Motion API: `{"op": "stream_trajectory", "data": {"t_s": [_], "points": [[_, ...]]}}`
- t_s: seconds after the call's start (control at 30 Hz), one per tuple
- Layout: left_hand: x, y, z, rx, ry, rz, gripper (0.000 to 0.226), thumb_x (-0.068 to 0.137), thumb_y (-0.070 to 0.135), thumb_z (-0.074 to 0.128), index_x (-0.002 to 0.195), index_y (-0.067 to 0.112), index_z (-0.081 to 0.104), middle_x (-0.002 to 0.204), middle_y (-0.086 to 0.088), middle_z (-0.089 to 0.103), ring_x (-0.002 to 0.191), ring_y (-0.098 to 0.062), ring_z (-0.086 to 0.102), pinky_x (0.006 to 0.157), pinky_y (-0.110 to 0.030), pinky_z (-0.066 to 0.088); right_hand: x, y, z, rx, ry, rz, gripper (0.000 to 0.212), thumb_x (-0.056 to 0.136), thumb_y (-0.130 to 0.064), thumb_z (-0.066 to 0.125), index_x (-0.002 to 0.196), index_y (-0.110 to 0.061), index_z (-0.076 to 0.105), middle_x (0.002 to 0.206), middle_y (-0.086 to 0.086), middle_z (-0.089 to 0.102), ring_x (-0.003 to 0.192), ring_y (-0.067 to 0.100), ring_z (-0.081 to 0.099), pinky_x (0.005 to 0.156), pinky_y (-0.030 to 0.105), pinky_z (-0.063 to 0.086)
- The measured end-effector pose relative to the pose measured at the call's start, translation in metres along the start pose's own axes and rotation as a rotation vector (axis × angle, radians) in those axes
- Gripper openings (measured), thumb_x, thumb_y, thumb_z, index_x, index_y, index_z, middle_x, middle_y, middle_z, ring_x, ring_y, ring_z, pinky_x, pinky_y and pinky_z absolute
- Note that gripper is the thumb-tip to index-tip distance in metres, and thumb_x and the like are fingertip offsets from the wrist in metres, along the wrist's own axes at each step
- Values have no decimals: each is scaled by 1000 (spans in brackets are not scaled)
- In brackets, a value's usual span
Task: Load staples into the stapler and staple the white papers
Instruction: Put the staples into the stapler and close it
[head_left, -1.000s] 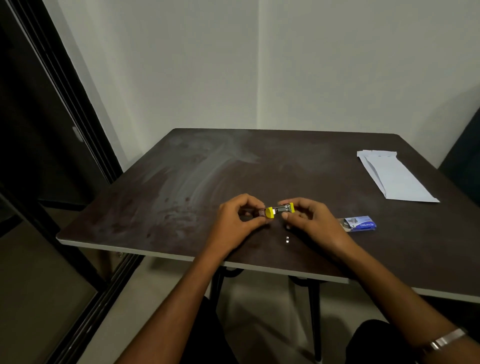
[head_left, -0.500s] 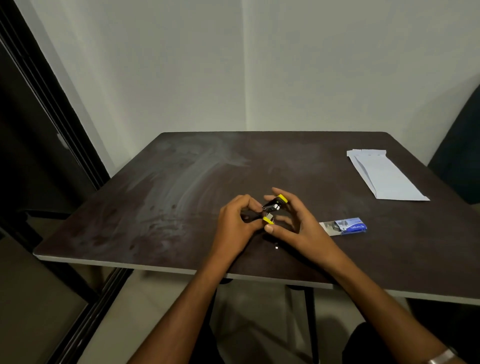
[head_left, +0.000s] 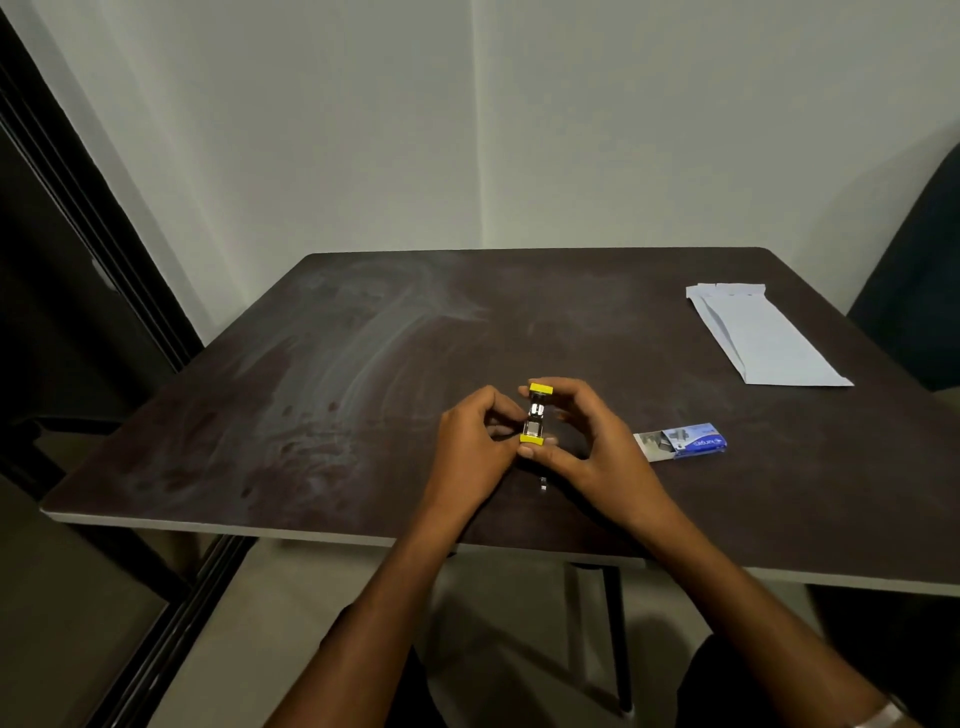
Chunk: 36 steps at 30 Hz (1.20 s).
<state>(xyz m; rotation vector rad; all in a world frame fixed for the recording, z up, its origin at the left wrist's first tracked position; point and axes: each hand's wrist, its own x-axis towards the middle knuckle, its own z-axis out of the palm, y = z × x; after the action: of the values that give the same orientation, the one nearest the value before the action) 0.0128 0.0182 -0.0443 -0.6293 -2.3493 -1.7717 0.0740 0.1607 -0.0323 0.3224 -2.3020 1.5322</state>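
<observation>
A small stapler (head_left: 535, 414) with yellow ends and a metal middle stands upright just above the dark table (head_left: 311, 395), near its front middle. My left hand (head_left: 475, 441) pinches its left side. My right hand (head_left: 587, 441) grips it from the right, thumb under the lower yellow end, fingers by the top. A blue staple box (head_left: 680, 441) lies open to the right of my right hand, with staples showing in its drawer. White papers (head_left: 758, 335) lie flat at the far right of the table.
A small bit of metal (head_left: 543, 486), perhaps loose staples, lies on the table under my hands. A dark chair (head_left: 919, 270) stands at the right edge. A dark door frame (head_left: 78, 270) runs along the left. The table's front edge is close to my wrists.
The stapler has turned from lying sideways between my hands to standing upright. Both hands have kept hold of it and stayed in place.
</observation>
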Motion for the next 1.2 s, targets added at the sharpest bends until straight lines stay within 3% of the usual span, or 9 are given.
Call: {"op": "stream_trajectory", "data": {"t_s": [0.33,0.53,0.8,0.9,1.07,1.2], "points": [[1,-3,1,10,-5,-38,22,69,2,79,82,4,61,87,-9,70,84,-16,70,72,-14,53,-1,-1,0,-83,8,-25,38,80,-17,74,115,-19,59,113,-15,65,109,-1,59,94,23,48],[2,-4,3,-1,-14,-21,24,66,4,81,79,11,61,82,-4,67,76,-8,66,72,-16,53,-2,-2,1,-93,10,-20,31,81,-15,73,110,-17,61,110,-15,67,103,-4,61,88,13,46],[1,-4,2,20,-22,-44,23,67,2,78,82,6,61,87,-7,69,81,-12,70,71,-15,52,-2,-6,1,-38,-6,7,41,80,-15,74,118,-19,59,119,-11,65,113,3,60,98,30,49],[0,6,1,-1,-50,-82,24,66,2,79,79,8,60,81,-2,69,74,-3,68,65,-10,47,-1,-8,1,-20,12,14,45,79,-14,74,120,-20,58,120,-9,65,115,6,60,100,34,49],[1,26,12,-114,-86,-117,30,64,9,86,76,15,58,66,1,66,58,2,62,56,-13,46,6,-16,-12,-22,79,2,44,79,-15,75,119,-19,59,115,-7,66,111,5,61,99,30,48],[15,42,34,-185,-109,-99,30,66,1,83,76,15,58,72,3,67,65,1,65,63,-16,50,11,-23,-40,-27,127,-20,44,80,-17,75,120,-19,58,112,-5,66,109,11,63,96,27,49]]}}
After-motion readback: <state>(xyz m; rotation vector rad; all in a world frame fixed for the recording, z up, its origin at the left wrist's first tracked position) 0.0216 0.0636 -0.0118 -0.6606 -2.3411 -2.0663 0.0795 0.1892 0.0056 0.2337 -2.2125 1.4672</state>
